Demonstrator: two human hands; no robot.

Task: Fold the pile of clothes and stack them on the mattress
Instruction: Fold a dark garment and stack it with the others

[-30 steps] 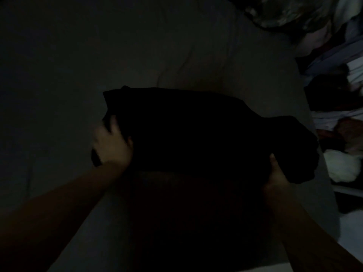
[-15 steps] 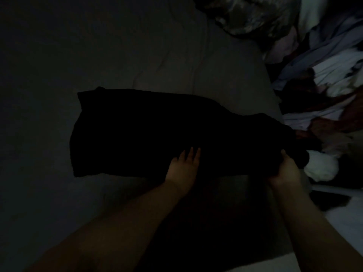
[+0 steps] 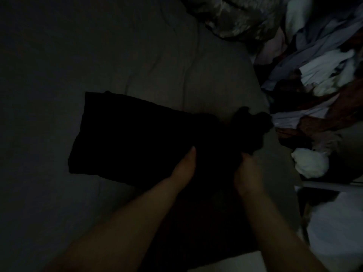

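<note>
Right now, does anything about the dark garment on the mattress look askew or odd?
Yes. The black garment lies flat on its left side, but its right end is bunched and lifted where the right hand grips it. The left hand rests flat on it. The picture is very dim, so finer creases cannot be judged.

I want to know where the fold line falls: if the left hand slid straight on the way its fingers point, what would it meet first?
The left hand already lies flat on the black garment; beyond that, likely the bare mattress, though the dimness hides detail.

Very dim and grainy throughout; faint light at right of frame, deep shadow at left and bottom centre, soft detail.
</note>
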